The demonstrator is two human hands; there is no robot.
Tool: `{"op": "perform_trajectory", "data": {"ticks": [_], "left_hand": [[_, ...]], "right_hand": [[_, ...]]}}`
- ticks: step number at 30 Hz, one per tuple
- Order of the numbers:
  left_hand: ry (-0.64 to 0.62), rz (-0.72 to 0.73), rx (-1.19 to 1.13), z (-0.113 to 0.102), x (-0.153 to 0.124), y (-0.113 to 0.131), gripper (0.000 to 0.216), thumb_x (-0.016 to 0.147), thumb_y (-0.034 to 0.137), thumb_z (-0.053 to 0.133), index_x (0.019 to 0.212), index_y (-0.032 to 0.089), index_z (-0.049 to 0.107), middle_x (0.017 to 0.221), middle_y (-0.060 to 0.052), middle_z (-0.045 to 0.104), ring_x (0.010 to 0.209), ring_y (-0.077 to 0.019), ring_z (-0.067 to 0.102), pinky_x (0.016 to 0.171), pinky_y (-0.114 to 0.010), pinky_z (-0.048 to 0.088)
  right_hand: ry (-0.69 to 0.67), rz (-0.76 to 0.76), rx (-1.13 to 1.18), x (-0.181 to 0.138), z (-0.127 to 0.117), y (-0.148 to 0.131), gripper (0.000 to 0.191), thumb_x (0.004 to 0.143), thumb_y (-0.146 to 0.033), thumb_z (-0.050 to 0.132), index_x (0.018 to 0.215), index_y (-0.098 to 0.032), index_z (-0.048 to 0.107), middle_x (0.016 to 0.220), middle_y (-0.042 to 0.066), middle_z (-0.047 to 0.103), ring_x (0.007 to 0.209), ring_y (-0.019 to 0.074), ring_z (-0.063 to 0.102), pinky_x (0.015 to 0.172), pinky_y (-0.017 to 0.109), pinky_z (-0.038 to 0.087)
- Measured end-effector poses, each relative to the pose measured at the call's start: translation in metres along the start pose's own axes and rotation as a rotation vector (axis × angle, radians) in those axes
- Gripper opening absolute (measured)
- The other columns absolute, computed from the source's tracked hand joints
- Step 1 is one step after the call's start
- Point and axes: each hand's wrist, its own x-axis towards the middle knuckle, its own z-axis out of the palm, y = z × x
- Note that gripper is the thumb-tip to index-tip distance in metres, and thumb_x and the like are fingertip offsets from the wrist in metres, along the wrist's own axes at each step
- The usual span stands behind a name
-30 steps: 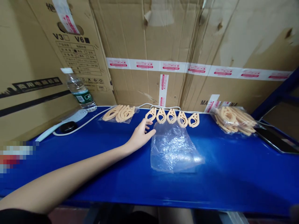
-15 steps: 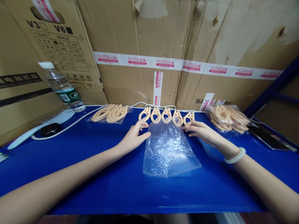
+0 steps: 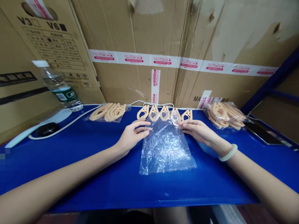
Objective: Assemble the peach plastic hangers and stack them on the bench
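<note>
A clear plastic bag [image 3: 167, 147] lies flat on the blue table, its top edge toward the back. My left hand [image 3: 133, 133] has thumb and fingers closed at the bag's upper left edge. At the upper right corner, my right hand [image 3: 198, 132] pinches the bag, close to the rightmost of several beige folding hangers [image 3: 164, 114]. These hangers stand in a row behind the bag, and its top edge overlaps the lower part of the middle ones.
Bagged hangers [image 3: 108, 112] lie at back left, and a bigger bagged pile [image 3: 225, 115] at back right beside a phone [image 3: 263, 133]. A water bottle [image 3: 60, 88], hairbrush [image 3: 53, 118], black object [image 3: 48, 129] and white cable stand left. Cardboard boxes [image 3: 130, 84] wall the back.
Both hands have closed in on the bag's upper edges, the right one moving left to its corner. The bag's top has risen a little against the hangers. The view has shifted slightly.
</note>
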Motion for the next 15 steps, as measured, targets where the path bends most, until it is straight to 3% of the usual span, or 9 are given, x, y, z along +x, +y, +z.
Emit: {"op": "perform_trajectory", "data": {"ticks": [5, 10, 12, 15], "left_hand": [[0.083, 0.008, -0.024, -0.002, 0.004, 0.002, 0.048, 0.066, 0.030, 0.086, 0.109, 0.013, 0.072, 0.136, -0.015, 0.063, 0.108, -0.0292, 0.072, 0.106, -0.049, 0.055], [0.128, 0.041, -0.017, -0.004, 0.006, -0.003, 0.052, 0.067, 0.030, 0.084, 0.115, 0.013, 0.070, 0.141, -0.015, 0.060, 0.107, -0.0280, 0.072, 0.107, -0.049, 0.055], [0.109, 0.054, 0.008, -0.005, 0.007, -0.005, 0.053, 0.069, 0.031, 0.082, 0.117, 0.013, 0.069, 0.142, -0.016, 0.058, 0.112, -0.0293, 0.070, 0.108, -0.051, 0.053], [0.095, 0.137, 0.139, -0.007, 0.004, -0.006, 0.046, 0.075, 0.032, 0.076, 0.117, 0.016, 0.070, 0.144, -0.014, 0.055, 0.130, -0.0320, 0.059, 0.112, -0.051, 0.049]], "right_hand": [[0.033, -0.057, 0.047, -0.001, 0.001, -0.001, 0.021, 0.074, -0.022, 0.081, 0.094, -0.018, 0.081, 0.112, 0.009, 0.076, 0.104, 0.0200, 0.068, 0.098, 0.031, 0.052], [0.066, -0.123, -0.001, 0.004, -0.001, 0.002, 0.023, 0.074, -0.022, 0.079, 0.097, -0.017, 0.080, 0.108, 0.011, 0.076, 0.099, 0.0203, 0.070, 0.096, 0.033, 0.055], [0.100, -0.163, -0.097, 0.006, -0.006, 0.003, 0.022, 0.074, -0.025, 0.078, 0.094, -0.016, 0.079, 0.105, 0.011, 0.077, 0.094, 0.0210, 0.071, 0.090, 0.034, 0.058], [0.232, -0.286, -0.423, 0.013, -0.019, 0.002, 0.015, 0.078, -0.029, 0.072, 0.083, -0.016, 0.075, 0.090, 0.010, 0.077, 0.086, 0.0230, 0.072, 0.081, 0.035, 0.059]]}}
